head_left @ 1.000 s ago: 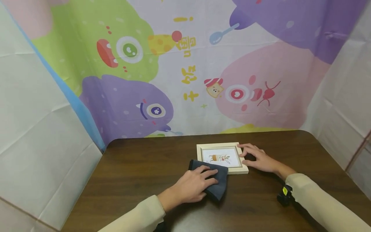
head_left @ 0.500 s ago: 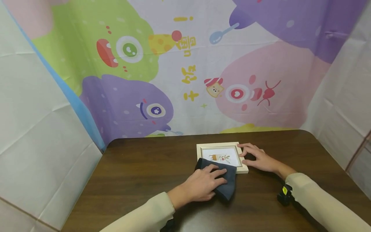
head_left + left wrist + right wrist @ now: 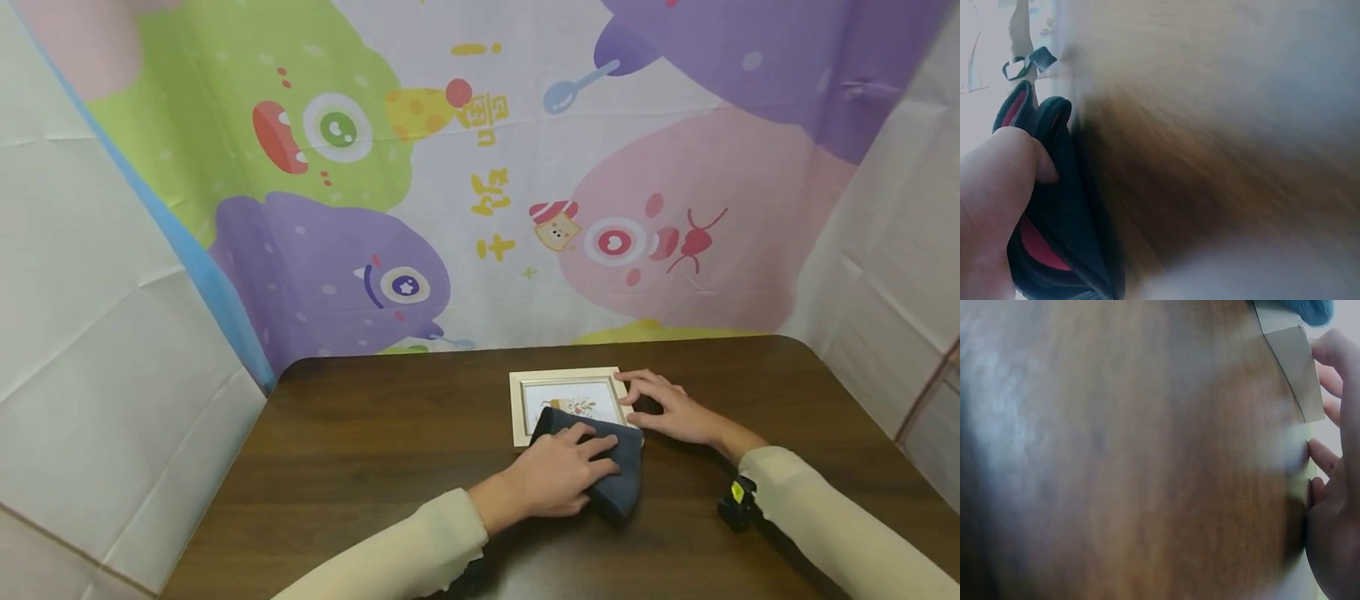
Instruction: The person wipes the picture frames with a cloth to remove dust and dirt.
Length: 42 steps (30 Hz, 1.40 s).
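A cream picture frame (image 3: 517, 408) with a small plant drawing lies flat on the brown table, its lower part covered by a folded dark grey cloth (image 3: 626, 467). My left hand (image 3: 555, 471) holds this cloth, fingers spread over its top. In the left wrist view the thumb presses the side of the cloth (image 3: 1072, 206), whose folds show a pink-red inside. At the frame's right edge, my right hand (image 3: 675, 412) holds it with bent fingers and thumb. The right wrist view shows fingertips against the side of the frame (image 3: 1297, 369), with a bit of the cloth (image 3: 1316, 309) above.
The wood-grain table (image 3: 360, 450) reaches back to a printed cartoon curtain (image 3: 510, 308). Pale panels (image 3: 112, 333) stand along the left and right sides. A black wrist device (image 3: 737, 504) sits under the right sleeve.
My left hand has slid the cloth to the right along the frame's near side, baring its lower left corner and covering the lower right. The right hand and frame stay in place.
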Available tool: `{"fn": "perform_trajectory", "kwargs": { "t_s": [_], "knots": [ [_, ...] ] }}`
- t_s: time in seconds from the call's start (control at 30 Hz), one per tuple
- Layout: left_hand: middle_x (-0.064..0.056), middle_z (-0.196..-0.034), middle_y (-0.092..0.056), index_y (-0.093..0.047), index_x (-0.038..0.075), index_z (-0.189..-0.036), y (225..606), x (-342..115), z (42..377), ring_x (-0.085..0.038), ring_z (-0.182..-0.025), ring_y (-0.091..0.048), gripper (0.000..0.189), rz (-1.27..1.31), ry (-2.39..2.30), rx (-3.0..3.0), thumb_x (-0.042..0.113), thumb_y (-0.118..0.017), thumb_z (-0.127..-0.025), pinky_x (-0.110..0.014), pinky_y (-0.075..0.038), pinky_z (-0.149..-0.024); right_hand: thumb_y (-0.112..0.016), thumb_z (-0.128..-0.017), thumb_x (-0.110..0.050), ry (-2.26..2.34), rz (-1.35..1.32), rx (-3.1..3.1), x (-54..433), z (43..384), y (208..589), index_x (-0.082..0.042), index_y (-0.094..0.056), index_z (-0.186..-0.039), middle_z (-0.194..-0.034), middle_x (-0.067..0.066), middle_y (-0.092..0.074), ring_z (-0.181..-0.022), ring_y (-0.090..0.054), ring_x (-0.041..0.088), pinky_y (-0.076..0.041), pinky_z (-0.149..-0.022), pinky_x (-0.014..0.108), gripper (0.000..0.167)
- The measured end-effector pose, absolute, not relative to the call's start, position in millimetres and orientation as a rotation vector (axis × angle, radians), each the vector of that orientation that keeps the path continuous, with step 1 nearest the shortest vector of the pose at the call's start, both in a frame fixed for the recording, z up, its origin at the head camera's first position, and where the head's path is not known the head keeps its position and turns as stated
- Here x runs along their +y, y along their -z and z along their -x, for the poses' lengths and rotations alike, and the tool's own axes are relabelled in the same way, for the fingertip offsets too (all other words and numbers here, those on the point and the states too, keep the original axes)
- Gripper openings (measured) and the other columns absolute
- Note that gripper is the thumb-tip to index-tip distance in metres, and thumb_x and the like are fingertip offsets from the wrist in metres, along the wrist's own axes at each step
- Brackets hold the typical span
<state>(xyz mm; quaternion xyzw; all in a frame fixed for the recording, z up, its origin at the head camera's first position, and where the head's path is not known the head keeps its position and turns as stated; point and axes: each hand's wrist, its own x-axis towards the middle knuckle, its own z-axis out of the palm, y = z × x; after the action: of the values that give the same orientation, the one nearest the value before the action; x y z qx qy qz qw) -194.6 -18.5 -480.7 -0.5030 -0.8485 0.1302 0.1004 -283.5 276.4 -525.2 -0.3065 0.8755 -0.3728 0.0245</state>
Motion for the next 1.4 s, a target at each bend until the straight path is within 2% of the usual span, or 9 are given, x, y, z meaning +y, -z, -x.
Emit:
{"fn": "perform_trajectory", "kwargs": {
  "t_s": [0.2, 0.6, 0.87, 1.07, 1.2, 1.4],
  "knots": [
    [0.006, -0.174, -0.056, -0.063, 0.037, -0.159, 480.2, -5.6, 195.4, -0.020, -0.150, -0.060, 0.053, 1.502, -0.424, -2.488, 0.047, -0.072, -0.107, -0.027, -0.068, -0.093, -0.076, -0.107, -0.016, 1.161, 0.942, 2.691, 275.6, 282.9, 524.6, -0.025, -0.067, -0.103, -0.171, 0.027, -0.048, -0.157, -0.039, 0.062, -0.025, -0.108, 0.087, 0.014],
    [0.006, -0.174, -0.056, -0.063, 0.038, -0.159, 481.4, 1.2, 195.6, -0.020, -0.149, -0.061, 0.055, 1.493, -0.430, -2.468, 0.050, -0.073, -0.106, -0.029, -0.067, -0.100, -0.076, -0.107, -0.015, 1.155, 0.949, 2.696, 275.8, 282.8, 523.9, -0.025, -0.067, -0.104, -0.170, 0.027, -0.049, -0.157, -0.039, 0.062, -0.025, -0.108, 0.089, 0.014],
    [0.008, -0.174, -0.056, -0.063, 0.039, -0.159, 481.9, -4.0, 195.7, -0.020, -0.147, -0.062, 0.055, 1.489, -0.419, -2.480, 0.050, -0.074, -0.105, -0.025, -0.068, -0.079, -0.076, -0.107, -0.016, 1.163, 0.941, 2.688, 274.7, 282.8, 524.4, -0.026, -0.067, -0.104, -0.171, 0.025, -0.049, -0.157, -0.039, 0.061, -0.025, -0.108, 0.088, 0.014],
    [0.008, -0.175, -0.055, -0.062, 0.039, -0.160, 481.4, -12.6, 195.0, -0.021, -0.147, -0.061, 0.057, 1.489, -0.416, -2.503, 0.051, -0.075, -0.105, -0.026, -0.068, -0.073, -0.076, -0.107, -0.019, 1.150, 0.911, 2.693, 274.5, 282.3, 524.4, -0.025, -0.067, -0.104, -0.171, 0.024, -0.050, -0.158, -0.039, 0.059, -0.027, -0.109, 0.087, 0.012],
    [0.008, -0.175, -0.055, -0.062, 0.039, -0.160, 481.4, -21.9, 193.4, -0.021, -0.148, -0.061, 0.058, 1.473, -0.412, -2.519, 0.049, -0.076, -0.105, -0.026, -0.068, -0.073, -0.077, -0.107, -0.019, 1.145, 0.914, 2.702, 274.8, 282.6, 523.9, -0.026, -0.068, -0.104, -0.171, 0.024, -0.050, -0.158, -0.040, 0.059, -0.027, -0.109, 0.086, 0.012],
    [0.008, -0.172, -0.057, -0.064, 0.040, -0.157, 481.2, -39.0, 191.8, -0.022, -0.144, -0.062, 0.056, 1.445, -0.391, -2.514, 0.044, -0.078, -0.103, -0.022, -0.063, -0.065, -0.077, -0.107, -0.018, 1.146, 0.933, 2.705, 275.7, 281.8, 521.9, -0.027, -0.067, -0.103, -0.170, 0.025, -0.051, -0.157, -0.040, 0.061, -0.028, -0.108, 0.086, 0.014]
  ]
}}
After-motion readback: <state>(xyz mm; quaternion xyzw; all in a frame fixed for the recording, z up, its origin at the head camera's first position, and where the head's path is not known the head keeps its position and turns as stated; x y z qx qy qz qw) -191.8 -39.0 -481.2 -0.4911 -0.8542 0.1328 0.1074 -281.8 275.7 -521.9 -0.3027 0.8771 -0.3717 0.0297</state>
